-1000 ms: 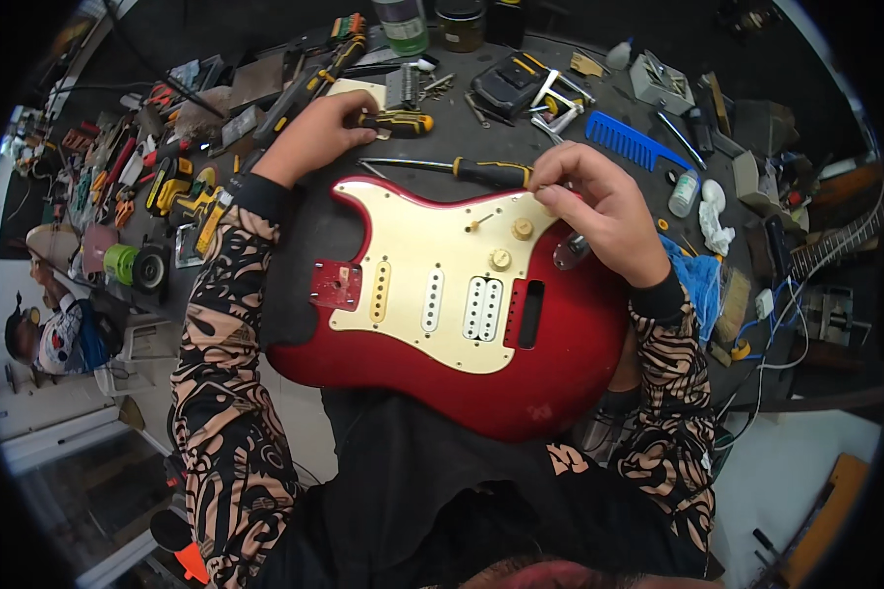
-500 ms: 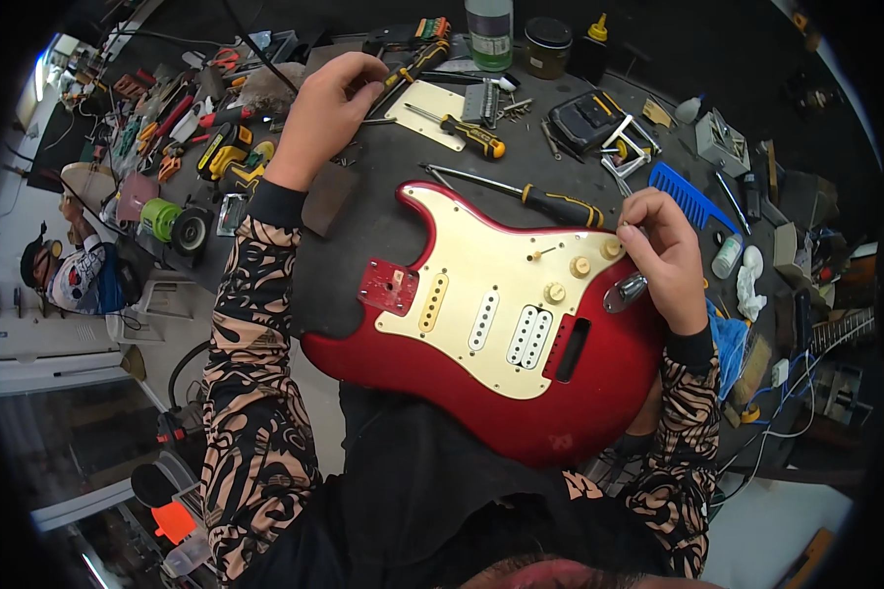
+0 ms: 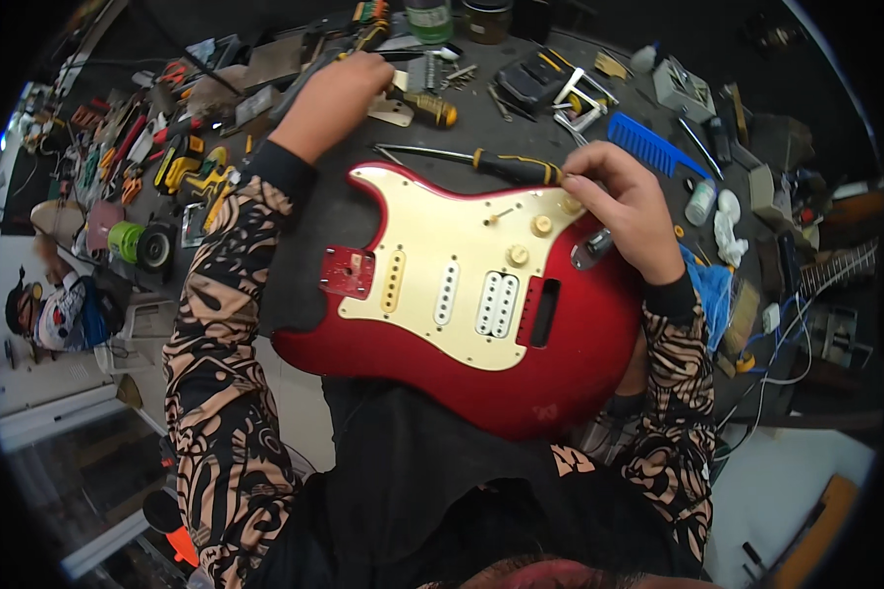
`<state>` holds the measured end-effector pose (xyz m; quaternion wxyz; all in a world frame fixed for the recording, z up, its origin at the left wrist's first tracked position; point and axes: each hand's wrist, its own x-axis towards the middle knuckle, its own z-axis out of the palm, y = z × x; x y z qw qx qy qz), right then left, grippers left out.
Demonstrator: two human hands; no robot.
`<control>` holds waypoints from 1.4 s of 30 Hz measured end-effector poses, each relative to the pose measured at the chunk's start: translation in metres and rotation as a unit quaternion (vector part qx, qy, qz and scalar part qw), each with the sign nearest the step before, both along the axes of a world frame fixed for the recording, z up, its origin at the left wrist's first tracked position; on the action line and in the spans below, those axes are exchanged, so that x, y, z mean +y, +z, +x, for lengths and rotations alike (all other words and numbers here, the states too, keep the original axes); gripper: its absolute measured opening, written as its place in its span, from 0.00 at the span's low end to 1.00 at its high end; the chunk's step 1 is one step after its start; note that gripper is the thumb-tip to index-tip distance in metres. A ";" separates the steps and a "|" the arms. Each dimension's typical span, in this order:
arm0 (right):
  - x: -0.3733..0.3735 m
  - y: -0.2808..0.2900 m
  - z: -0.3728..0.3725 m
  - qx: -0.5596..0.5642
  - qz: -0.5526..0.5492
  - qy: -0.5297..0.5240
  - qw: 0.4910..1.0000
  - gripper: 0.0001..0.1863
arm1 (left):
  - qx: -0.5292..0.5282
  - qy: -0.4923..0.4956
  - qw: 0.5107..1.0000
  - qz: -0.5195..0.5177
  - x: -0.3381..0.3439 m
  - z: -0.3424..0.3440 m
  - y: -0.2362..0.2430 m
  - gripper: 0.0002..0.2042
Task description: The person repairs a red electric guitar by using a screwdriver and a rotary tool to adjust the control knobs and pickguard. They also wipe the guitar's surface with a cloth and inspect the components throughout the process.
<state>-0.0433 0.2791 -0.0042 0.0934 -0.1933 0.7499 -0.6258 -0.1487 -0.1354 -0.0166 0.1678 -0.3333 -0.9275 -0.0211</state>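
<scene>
My left hand [image 3: 330, 104] is curled among the tools above the guitar, by a cream plate [image 3: 392, 114] and a yellow-black screwdriver [image 3: 425, 106]; what lies under its fingertips is hidden. A red electric guitar body [image 3: 587, 344] lies face up before me, with cream pickguard [image 3: 424, 221], three pickups, knobs [image 3: 518, 254] and an empty red neck pocket [image 3: 347, 272]. My right hand [image 3: 619, 206] pinches at the pickguard's upper right corner, holding something too small to make out. A longer screwdriver [image 3: 491, 163] lies along the guitar's upper edge, its handle end near my right fingers.
Tools crowd the dark bench: yellow drill [image 3: 192, 169], blue comb [image 3: 638, 142], metal box [image 3: 683, 90], small bottle [image 3: 700, 202], white crumpled tissue [image 3: 728, 226]. A guitar neck [image 3: 837, 266] and cables are at right. Another person [image 3: 64, 314] is at far left.
My left hand shifted up and left away from the short screwdriver, then back right over the tools beside it. My right hand stays pinched at the pickguard corner. The whole view shifts slightly.
</scene>
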 end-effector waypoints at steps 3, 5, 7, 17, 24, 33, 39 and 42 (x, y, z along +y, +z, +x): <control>-0.001 -0.002 -0.003 0.075 0.067 0.020 0.995 0.09 | -0.027 0.035 0.978 0.202 0.028 0.018 0.018 0.07; -0.007 0.000 -0.003 0.091 0.074 0.026 0.993 0.10 | -0.174 0.019 0.883 0.436 0.056 0.040 0.029 0.06; -0.008 0.004 -0.005 0.066 0.119 0.043 0.990 0.10 | -0.291 -0.058 0.718 0.630 0.089 0.066 0.037 0.09; -0.018 -0.001 -0.014 0.118 0.129 0.110 0.978 0.10 | -0.305 -0.104 0.727 0.607 0.154 0.131 0.030 0.21; -0.014 -0.005 -0.018 0.167 0.158 0.099 0.968 0.07 | -0.293 -0.108 0.742 0.593 0.153 0.130 0.017 0.23; -0.020 -0.008 -0.023 0.219 0.164 0.139 0.952 0.09 | -0.263 -0.134 0.746 0.598 0.147 0.128 0.001 0.23; -0.021 -0.008 -0.023 0.208 0.147 0.149 0.955 0.07 | -0.277 -0.123 0.745 0.594 0.147 0.127 0.002 0.22; -0.023 -0.008 -0.023 0.202 0.146 0.146 0.957 0.07 | -0.271 -0.127 0.752 0.587 0.145 0.126 0.001 0.22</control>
